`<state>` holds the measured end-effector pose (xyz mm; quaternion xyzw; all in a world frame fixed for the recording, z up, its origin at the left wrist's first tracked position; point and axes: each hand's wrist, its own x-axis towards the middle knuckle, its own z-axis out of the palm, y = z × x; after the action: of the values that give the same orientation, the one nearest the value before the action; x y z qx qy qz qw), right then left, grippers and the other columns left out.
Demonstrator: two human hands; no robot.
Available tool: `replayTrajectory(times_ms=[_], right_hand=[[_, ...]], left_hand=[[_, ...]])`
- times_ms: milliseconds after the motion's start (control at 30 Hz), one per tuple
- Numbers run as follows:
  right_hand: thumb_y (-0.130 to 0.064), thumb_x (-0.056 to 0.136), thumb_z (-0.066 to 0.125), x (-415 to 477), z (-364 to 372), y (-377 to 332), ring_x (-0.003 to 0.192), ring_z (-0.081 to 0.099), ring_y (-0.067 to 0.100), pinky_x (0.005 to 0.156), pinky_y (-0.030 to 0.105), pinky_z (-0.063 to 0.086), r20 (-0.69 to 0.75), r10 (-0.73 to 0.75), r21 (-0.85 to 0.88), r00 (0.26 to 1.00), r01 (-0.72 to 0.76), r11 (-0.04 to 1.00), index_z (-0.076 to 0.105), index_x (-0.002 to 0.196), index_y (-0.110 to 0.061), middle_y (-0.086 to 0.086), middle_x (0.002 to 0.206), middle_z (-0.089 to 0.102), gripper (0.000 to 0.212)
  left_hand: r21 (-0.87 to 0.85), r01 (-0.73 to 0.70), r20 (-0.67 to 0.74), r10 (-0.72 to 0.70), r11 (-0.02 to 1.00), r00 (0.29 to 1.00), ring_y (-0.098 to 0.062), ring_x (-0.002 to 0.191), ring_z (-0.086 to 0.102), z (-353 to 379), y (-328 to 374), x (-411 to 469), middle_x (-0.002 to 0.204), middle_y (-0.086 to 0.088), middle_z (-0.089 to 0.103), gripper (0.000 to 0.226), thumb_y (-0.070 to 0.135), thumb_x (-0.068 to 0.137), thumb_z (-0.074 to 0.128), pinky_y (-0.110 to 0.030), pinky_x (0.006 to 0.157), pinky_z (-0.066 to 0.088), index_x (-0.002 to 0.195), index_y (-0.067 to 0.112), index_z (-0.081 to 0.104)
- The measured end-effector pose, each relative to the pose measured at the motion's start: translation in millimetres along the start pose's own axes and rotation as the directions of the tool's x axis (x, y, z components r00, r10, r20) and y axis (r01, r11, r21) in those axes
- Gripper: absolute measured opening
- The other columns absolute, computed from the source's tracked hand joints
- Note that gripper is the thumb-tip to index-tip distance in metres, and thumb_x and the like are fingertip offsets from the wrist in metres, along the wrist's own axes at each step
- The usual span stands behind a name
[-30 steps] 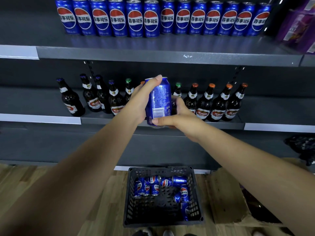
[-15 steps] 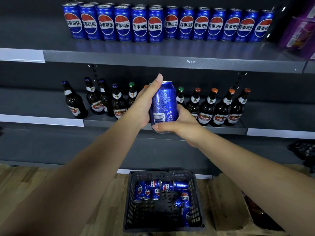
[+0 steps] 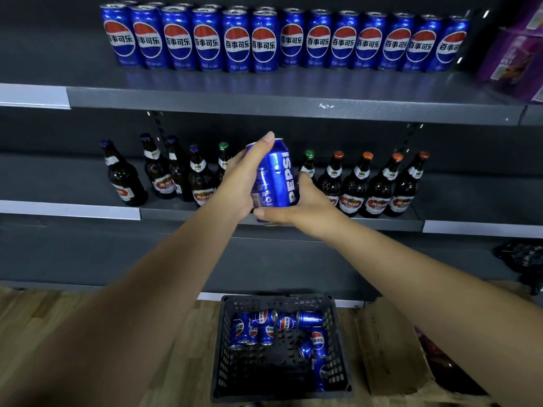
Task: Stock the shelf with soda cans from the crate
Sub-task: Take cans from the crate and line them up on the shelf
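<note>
Okay, both hands are up in front of the middle shelf [image 3: 182,214], with one blue Pepsi can [image 3: 274,177] between them. Left hand [image 3: 241,183] wraps the can's left side, thumb running up to the top rim; its grip is closed around the can. Right hand [image 3: 305,204] cups the lower right side and base, thumb laid across the bottom front; its grip is also holding the can. Can is roughly upright, tilted a little, PEPSI lettering running up its right side. It is held in the air in front of a gap in the row of beer bottles [image 3: 376,186] on the middle shelf, resting on nothing. Top shelf [image 3: 264,101] above carries a tight row of blue cans [image 3: 264,42], logos facing out, a second row partly visible behind. Purple packages [image 3: 514,54] sit at the far right of that shelf. Black plastic crate [image 3: 223,348] stands on the wooden floor [image 3: 44,318] below the arms, holding several loose cans [image 3: 317,339] at odd angles, mostly along its far and right sides. Flattened cardboard [image 3: 388,348] lies just right of the crate.
</note>
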<state>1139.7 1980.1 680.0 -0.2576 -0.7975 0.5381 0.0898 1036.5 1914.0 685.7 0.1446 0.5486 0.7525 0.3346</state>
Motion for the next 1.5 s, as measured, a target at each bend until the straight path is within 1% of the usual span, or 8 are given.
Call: replayTrajectory(times_ms=[100, 300, 633, 867, 967, 1033, 1233, 1500], right_hand=[[-0.014, 0.073, 0.08, 4, -6, -1, 0.099, 0.066, 0.014, 0.093, 0.032, 0.052, 0.206, 0.068, 0.241, 0.976, -0.118, 0.963, 0.049, 0.127, -0.011, 0.001, 0.112, 0.068, 0.063], [0.002, 0.077, 0.07, 3, -2, -2, 0.087, 0.068, 0.017, 0.083, 0.029, 0.056, 0.206, 0.023, 0.456, 0.978, -0.117, 0.882, 0.06, 0.116, -0.006, 0.006, 0.1, 0.07, 0.041], [-0.008, 0.067, 0.083, 5, 13, -4, 0.09, 0.067, 0.016, 0.087, 0.038, 0.056, 0.023, -0.025, 0.293, 0.999, 0.017, 0.956, 0.051, 0.101, -0.019, 0.001, 0.097, 0.068, 0.048], [-0.014, 0.049, 0.083, 14, -11, -10, 0.11, 0.063, 0.018, 0.102, 0.038, 0.046, 0.368, 0.095, 0.215, 0.925, -0.184, 0.959, 0.047, 0.131, -0.017, 0.0, 0.116, 0.068, 0.09], [-0.002, 0.063, 0.078, 10, -16, -11, 0.11, 0.063, 0.021, 0.1, 0.037, 0.047, 0.447, 0.074, 0.281, 0.891, -0.218, 0.935, 0.053, 0.127, -0.012, 0.004, 0.117, 0.067, 0.07], [0.005, 0.069, 0.073, 7, -15, -12, 0.106, 0.064, 0.024, 0.096, 0.036, 0.05, 0.414, 0.052, 0.329, 0.909, -0.203, 0.922, 0.058, 0.121, -0.011, 0.007, 0.113, 0.068, 0.056], [0.009, 0.072, 0.07, 3, -8, -13, 0.081, 0.066, 0.015, 0.075, 0.023, 0.056, 0.245, -0.063, 0.293, 0.967, -0.012, 0.956, 0.063, 0.092, -0.017, 0.002, 0.09, 0.07, 0.034], [-0.002, 0.061, 0.082, 0, 8, -11, 0.087, 0.066, 0.017, 0.077, 0.033, 0.058, 0.013, -0.108, 0.176, 0.994, 0.105, 0.979, 0.051, 0.102, -0.018, -0.001, 0.094, 0.067, 0.054]], left_hand=[[-0.025, 0.007, 0.068, -0.005, 1.0, 0.998, -0.02, 0.069, 0.068, -4, 1, 2, 0.075, -0.005, 0.07, 0.023, 0.04, 0.083, 0.063, -0.036, 0.07, 0.058, 0.073, 0.021, 0.072], [0.026, 0.008, 0.086, -0.01, 1.0, 0.996, -0.02, 0.076, 0.068, -1, 9, -2, 0.086, -0.006, 0.07, 0.04, 0.046, 0.081, 0.064, -0.035, 0.072, 0.058, 0.103, 0.013, 0.065], [0.065, -0.073, -0.133, 0.081, 0.995, 0.988, -0.016, 0.072, 0.07, 1, 10, -10, 0.08, -0.001, 0.07, 0.032, 0.046, 0.078, 0.07, -0.037, 0.07, 0.059, 0.089, 0.017, 0.061], [0.015, -0.087, -0.096, 0.088, 0.996, 0.992, -0.025, 0.072, 0.069, -4, 16, -14, 0.089, -0.016, 0.069, 0.073, 0.05, 0.068, 0.074, -0.032, 0.061, 0.054, 0.117, -0.002, 0.058], [0.005, -0.077, -0.042, 0.077, 0.997, 0.996, -0.027, 0.073, 0.069, -2, 18, -16, 0.09, -0.018, 0.07, 0.068, 0.052, 0.065, 0.074, -0.038, 0.066, 0.056, 0.11, 0.002, 0.062], [0.027, -0.092, 0.008, 0.092, 0.995, 0.996, -0.025, 0.07, 0.068, 0, 20, -16, 0.08, -0.014, 0.069, 0.044, 0.047, 0.08, 0.065, -0.04, 0.072, 0.057, 0.096, 0.006, 0.066], [0.037, -0.157, -0.084, 0.16, 0.987, 0.984, -0.024, 0.081, 0.067, 4, 18, -14, 0.094, -0.012, 0.069, 0.054, 0.05, 0.075, 0.068, -0.039, 0.079, 0.057, 0.105, 0.007, 0.062], [0.043, -0.197, -0.201, 0.202, 0.979, 0.959, -0.019, 0.077, 0.067, 7, 14, -18, 0.087, -0.005, 0.068, 0.029, 0.042, 0.079, 0.071, -0.033, 0.073, 0.057, 0.087, 0.017, 0.059]])
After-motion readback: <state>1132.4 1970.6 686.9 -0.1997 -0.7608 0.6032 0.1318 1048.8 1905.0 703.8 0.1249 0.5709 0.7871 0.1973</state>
